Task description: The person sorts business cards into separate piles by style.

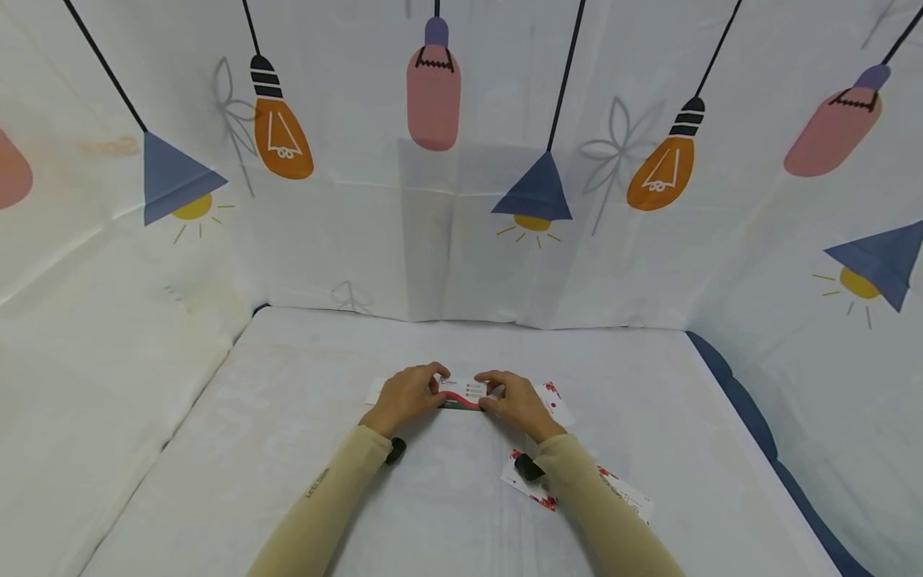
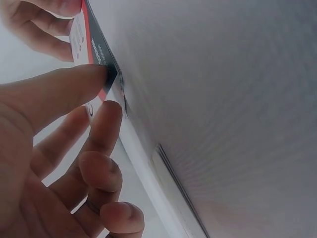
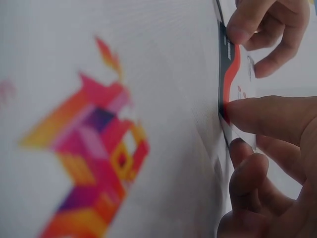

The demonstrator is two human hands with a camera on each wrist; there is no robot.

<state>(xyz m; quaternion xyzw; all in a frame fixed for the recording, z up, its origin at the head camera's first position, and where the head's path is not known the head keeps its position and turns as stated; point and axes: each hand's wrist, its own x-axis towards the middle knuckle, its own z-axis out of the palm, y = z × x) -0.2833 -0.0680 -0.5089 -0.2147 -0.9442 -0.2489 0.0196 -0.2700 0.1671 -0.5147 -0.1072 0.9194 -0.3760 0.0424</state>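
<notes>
A business card [image 1: 462, 392], white with a red wave and a dark band along its near edge, lies between both hands at the middle of the table. My left hand [image 1: 406, 398] pinches its left end, thumb on the near edge and index finger at the far edge. The right hand [image 1: 516, 401] grips the other end in the same way. In the left wrist view the card's dark band [image 2: 101, 44] shows beside the left thumb. The right wrist view has the red wave [image 3: 231, 79] next to the right thumb. Whether several cards are stacked there, I cannot tell.
A white card [image 1: 374, 390] sticks out left of the left hand. Red-patterned white card [image 1: 554, 401] lies beyond the right hand. Two more printed pieces, one [image 1: 530, 482] by the right wrist and one [image 1: 626, 495] past the sleeve, rest on the white-covered table [image 1: 288, 449].
</notes>
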